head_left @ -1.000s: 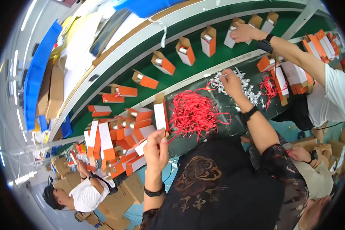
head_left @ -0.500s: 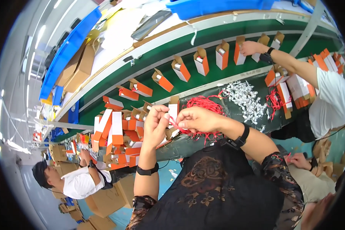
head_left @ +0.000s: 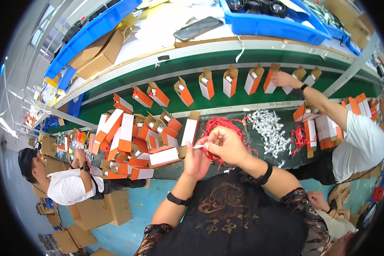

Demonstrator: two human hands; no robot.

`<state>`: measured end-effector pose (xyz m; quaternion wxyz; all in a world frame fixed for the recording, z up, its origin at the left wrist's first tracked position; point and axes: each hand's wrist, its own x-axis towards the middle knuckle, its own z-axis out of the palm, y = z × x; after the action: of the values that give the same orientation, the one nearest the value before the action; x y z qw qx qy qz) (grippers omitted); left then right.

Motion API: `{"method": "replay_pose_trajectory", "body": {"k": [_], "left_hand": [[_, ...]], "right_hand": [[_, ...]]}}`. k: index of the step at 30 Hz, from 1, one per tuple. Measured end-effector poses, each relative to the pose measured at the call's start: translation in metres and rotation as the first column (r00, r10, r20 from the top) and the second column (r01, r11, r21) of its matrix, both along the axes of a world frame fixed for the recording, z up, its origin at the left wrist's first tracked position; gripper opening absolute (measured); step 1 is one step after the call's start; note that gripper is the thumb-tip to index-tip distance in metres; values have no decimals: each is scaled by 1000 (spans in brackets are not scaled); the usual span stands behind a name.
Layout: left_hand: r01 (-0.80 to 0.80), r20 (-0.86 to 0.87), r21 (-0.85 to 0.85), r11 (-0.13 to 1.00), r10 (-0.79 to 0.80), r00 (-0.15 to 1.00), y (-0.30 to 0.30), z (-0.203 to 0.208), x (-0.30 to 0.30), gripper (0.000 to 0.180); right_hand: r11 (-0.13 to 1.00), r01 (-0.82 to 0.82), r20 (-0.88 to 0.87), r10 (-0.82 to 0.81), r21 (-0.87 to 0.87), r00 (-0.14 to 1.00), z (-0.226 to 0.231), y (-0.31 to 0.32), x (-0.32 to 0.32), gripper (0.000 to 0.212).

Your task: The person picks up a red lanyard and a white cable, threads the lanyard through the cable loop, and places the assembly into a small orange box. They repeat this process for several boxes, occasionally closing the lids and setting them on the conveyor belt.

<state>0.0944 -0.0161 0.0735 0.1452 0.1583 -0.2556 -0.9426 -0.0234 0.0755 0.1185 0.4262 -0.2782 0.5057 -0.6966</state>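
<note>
My left hand (head_left: pixel 195 160) grips an open orange-and-white carton (head_left: pixel 165 156) lying on its side at the bench edge. Close beside it, my right hand (head_left: pixel 224 145) pinches a small white piece at the carton's open flap, with red cord under the fingers. A tangle of red cords (head_left: pixel 222 128) lies on the bench just behind both hands. An upright open carton (head_left: pixel 190 129) stands to the left of the cords. A heap of small white pieces (head_left: pixel 269 132) lies to the right.
Open cartons (head_left: pixel 230 81) ride in a row on the green conveyor belt (head_left: pixel 200 104). A person in white on the right reaches to the belt with a hand (head_left: pixel 283 79). Another person in white (head_left: pixel 68 185) works at the left among cardboard boxes. Blue bins (head_left: pixel 269 19) stand behind.
My right hand came back from the white pieces to meet the left hand at the carton. The carton went from upright to lying sideways. The view has tilted toward the belt.
</note>
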Motion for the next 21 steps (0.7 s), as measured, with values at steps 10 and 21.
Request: {"method": "replay_pose_trajectory", "body": {"k": [10, 21], "left_hand": [[12, 316, -770, 637, 365, 876, 4, 5, 22, 23], [-424, 349, 377, 823, 298, 889, -41, -23, -31, 36]], "right_hand": [[953, 232, -980, -197, -193, -3, 0, -5, -21, 17], [994, 70, -989, -92, -84, 120, -34, -30, -7, 23]]}}
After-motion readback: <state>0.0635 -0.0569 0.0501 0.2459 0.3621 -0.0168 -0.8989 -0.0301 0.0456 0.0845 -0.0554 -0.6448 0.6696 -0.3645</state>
